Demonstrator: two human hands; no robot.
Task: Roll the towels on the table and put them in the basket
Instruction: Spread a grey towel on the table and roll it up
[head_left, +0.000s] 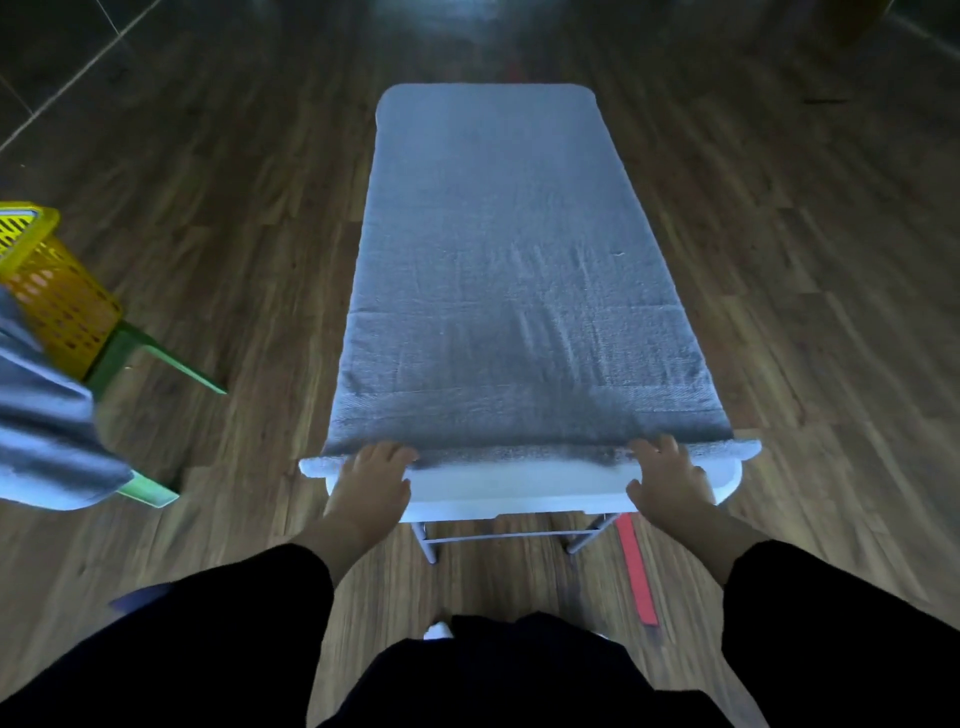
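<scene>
A long grey towel (498, 270) lies spread flat over the whole narrow white table (519, 491), reaching its far end. My left hand (371, 486) grips the towel's near left corner at the table's front edge. My right hand (670, 486) grips the near right corner, fingers curled over the hem. The near hem is folded up slightly between both hands. A yellow perforated basket (54, 296) stands at the far left on a green stool (150, 353).
Another grey towel (47, 441) hangs at the left edge, partly in front of the basket and stool. Dark wood floor surrounds the table. A red tape strip (636, 569) lies on the floor by the table's right legs.
</scene>
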